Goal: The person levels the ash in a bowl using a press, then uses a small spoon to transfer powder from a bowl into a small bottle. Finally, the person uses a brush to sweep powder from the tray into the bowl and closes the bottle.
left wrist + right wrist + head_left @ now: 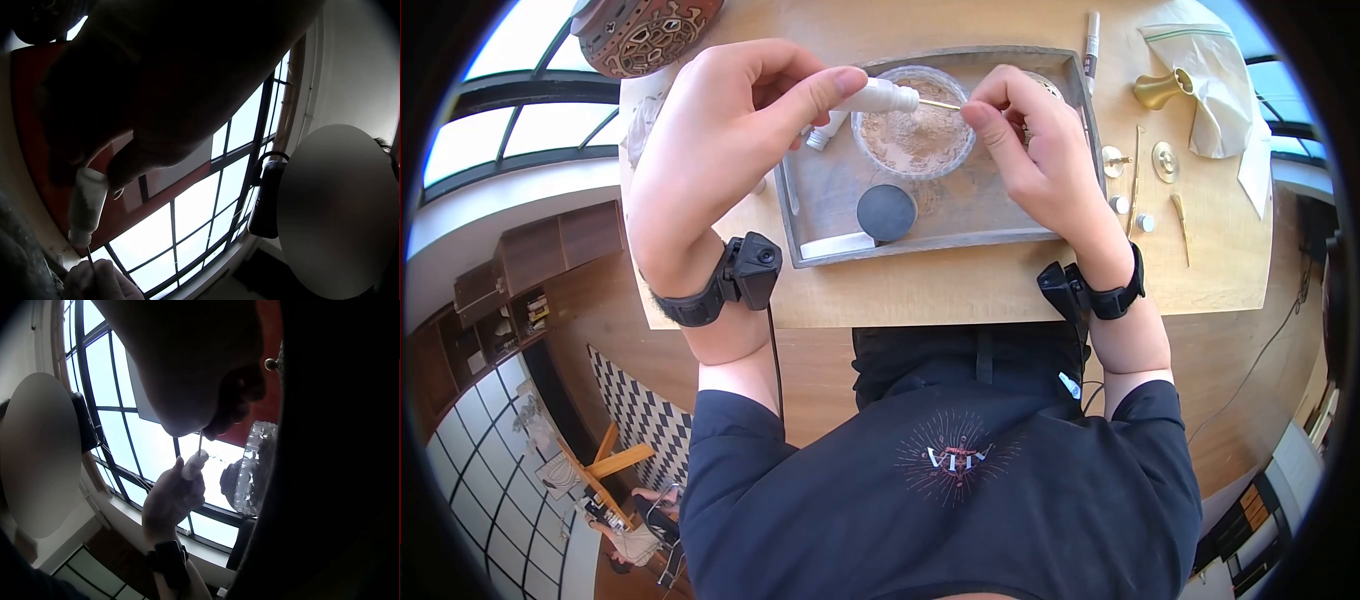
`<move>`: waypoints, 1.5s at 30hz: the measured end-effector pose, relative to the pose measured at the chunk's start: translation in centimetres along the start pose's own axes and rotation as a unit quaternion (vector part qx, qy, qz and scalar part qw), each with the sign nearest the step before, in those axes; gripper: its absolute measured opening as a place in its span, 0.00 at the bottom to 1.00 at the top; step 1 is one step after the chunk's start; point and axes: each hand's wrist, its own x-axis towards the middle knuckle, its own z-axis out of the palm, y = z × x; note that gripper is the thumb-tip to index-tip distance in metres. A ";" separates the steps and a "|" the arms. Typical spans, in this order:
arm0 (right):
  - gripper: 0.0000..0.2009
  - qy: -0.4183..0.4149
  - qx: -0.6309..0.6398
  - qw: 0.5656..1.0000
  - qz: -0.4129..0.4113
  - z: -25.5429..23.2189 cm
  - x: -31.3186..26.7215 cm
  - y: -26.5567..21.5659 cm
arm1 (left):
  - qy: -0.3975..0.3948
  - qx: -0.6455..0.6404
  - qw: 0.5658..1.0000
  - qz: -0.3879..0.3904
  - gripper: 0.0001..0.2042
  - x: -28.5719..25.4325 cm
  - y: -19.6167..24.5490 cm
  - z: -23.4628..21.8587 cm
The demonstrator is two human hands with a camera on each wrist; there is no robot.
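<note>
My left hand (pixel 735 125) grips a small white bottle (pixel 884 97), tipped sideways with its neck toward the right. Between the thumb and fingers of my right hand (pixel 1040 150) is a thin brass-coloured rod (pixel 941 104), its far end at the bottle's mouth. White contents show through the bottle (pixel 89 203) in the left wrist view. Under both hands stands a cut-glass bowl (pixel 865 150) of pale brown powder (pixel 910 148). A second small white bottle (pixel 827 131) lies left of the bowl, partly behind my left hand.
A grey wooden tray (pixel 980 222) holds the bowl, a dark round disc (pixel 887 213) and a white strip (pixel 837 245). On the table's right are a brass vase (pixel 1162 90), thin brass tools (pixel 1181 228), small white caps (pixel 1145 222) and a white bag (pixel 1222 110). A patterned pot (pixel 645 35) stands back left.
</note>
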 end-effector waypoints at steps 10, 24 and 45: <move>0.09 -0.011 0.002 1.000 0.003 0.1 0.0 0.4 | 0.015 0.006 0.999 0.042 0.11 -0.1 -0.5 -0.3; 0.09 0.029 0.014 0.999 0.006 0.2 0.0 0.1 | 0.016 0.012 1.000 -0.004 0.13 -0.2 0.1 -0.2; 0.08 0.028 -0.013 0.999 0.007 0.1 0.0 0.1 | 0.007 0.008 1.000 0.023 0.11 -0.1 -0.8 -0.3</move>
